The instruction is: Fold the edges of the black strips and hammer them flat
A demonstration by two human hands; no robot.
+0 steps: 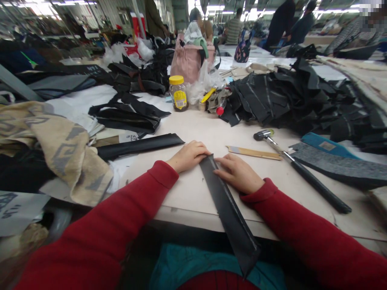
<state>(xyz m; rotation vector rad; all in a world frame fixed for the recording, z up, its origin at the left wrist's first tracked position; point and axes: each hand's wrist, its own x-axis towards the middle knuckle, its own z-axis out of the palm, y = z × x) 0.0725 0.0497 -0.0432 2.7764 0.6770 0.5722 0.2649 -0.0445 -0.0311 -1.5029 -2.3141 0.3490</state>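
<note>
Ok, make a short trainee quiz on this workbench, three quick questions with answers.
1. What lies between the left hand and the right hand?
2. True or false: the hammer lies to the right of the right hand.
3. What colour is the lid of the jar? A red, B yellow, C blue.

Key: 1. A black strip of material. 2. True. 3. B.

No legible text: dark marks on a white paper slip and the yellow label of a clear plastic jar are unreadable.
</note>
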